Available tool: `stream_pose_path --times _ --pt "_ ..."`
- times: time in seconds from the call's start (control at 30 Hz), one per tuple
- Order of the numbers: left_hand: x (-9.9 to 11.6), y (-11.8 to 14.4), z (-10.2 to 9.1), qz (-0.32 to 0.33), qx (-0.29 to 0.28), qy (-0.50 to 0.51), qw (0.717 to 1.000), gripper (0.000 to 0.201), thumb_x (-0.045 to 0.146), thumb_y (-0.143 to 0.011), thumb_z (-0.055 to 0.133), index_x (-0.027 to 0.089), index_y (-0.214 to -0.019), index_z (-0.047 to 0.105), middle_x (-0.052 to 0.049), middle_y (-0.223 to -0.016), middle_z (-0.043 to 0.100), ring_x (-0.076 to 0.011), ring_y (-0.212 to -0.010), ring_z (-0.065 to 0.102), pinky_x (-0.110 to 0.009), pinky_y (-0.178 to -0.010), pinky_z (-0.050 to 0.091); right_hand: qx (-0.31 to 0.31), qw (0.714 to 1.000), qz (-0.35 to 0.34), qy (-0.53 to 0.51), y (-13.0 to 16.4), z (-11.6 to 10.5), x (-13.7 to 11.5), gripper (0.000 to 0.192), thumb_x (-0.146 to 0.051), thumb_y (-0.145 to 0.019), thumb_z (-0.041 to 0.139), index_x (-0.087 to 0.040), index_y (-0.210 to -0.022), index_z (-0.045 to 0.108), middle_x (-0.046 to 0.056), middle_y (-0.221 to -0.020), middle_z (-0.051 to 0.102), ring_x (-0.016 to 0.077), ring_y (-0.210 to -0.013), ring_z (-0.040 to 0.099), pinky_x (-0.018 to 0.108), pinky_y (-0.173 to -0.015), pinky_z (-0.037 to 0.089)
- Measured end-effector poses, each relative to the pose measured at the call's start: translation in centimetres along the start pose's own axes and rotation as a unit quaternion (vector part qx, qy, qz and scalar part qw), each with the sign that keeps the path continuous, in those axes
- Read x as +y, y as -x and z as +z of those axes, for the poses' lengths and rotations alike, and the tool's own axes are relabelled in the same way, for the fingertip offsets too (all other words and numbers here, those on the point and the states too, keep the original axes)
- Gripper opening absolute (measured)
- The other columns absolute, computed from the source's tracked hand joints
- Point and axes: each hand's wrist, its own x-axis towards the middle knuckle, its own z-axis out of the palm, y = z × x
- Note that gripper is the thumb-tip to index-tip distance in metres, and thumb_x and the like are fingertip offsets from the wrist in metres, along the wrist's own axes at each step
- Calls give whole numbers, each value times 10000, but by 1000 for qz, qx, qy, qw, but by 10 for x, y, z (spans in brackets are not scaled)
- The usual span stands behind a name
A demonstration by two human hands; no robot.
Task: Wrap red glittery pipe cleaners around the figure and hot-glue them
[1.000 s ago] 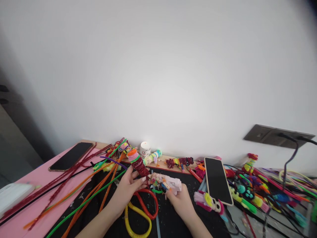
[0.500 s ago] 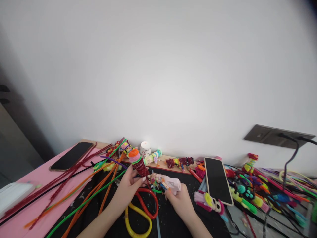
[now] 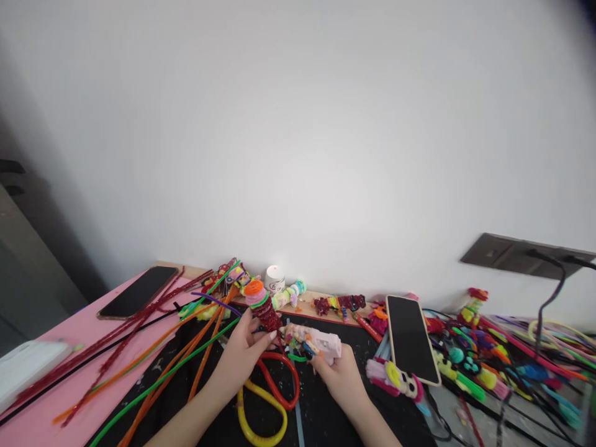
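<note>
Barely anything has shifted since a second ago: both hands hold their spots near the middle of the surface [image 3: 60,372], and the dark red fuzzy pipe-cleaner figure with its orange and pink coiled top [image 3: 261,305] has tipped slightly more upright. Left hand [image 3: 242,357] is closed around the figure's lower end, fingers wrapped and thumb pressed to it. Right hand [image 3: 339,375] is clamped on the grip of a pale pink glue gun [image 3: 317,343], its nozzle pointing left, right at the figure's base. Just under the hands lie a red loop [image 3: 279,379] and a yellow loop of tubing [image 3: 261,416]. At the far edge stands a small white round pot [image 3: 274,279], lid on, contents hidden.
</note>
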Motion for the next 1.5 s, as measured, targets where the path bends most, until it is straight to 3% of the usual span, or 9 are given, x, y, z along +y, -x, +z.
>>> stream_pose_path --times 0.27,0.43,1.0,1.5 --pt "0 0 0 -3 -2 7 1000 591 272 -742 658 207 -1262 385 -118 -1185 630 -248 -944 667 -332 -769 533 7 1000 15 13 0 0 4 153 -191 -700 547 -145 -694 694 -17 -515 576 132 -479 488 216 -490 413" --pt "1 0 0 -1 -6 3 1000 602 261 -746 652 212 -1272 363 -107 -1147 644 -237 -878 679 -339 -733 534 19 999 23 18 0 0 1 166 -207 -694 526 -146 -569 617 -35 -447 475 105 -433 399 208 -445 361" --pt "1 1 0 -14 -15 6 1000 490 271 -742 656 200 -1150 393 -75 -1058 657 -168 -737 666 -323 -721 543 24 998 54 24 -1 0 3 201 -261 -676 504 -181 -492 487 -44 -406 432 100 -392 392 205 -404 330" --pt "1 1 1 -20 -19 5 1000 545 275 -729 672 188 -1176 373 -89 -1058 661 -168 -728 664 -305 -688 536 24 998 44 45 -1 -1 4 237 -311 -708 498 -170 -524 543 -37 -384 427 109 -389 399 204 -400 325"
